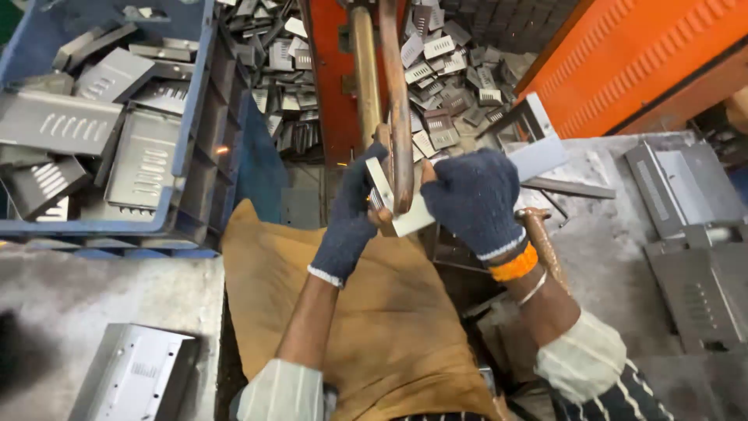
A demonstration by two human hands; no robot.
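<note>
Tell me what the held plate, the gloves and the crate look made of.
Plate: likely sheet metal, pale grey, matte, thin with bent edges.
Gloves, on left hand and right hand: knitted fabric, dark blue, ribbed white-edged cuffs.
Crate: probably moulded plastic, blue, with latticed walls.

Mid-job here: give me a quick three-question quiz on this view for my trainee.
1. True or false: both hands wear dark knit gloves.
2. What do the left hand and right hand hold between them? A) a hammer B) a small pale sheet-metal piece C) a cloth
3. Where does the blue crate of louvred metal panels sit relative to the hands?

Key: 1. True. 2. B, held against the curved copper-coloured arm. 3. To their left, up on the bench.
</note>
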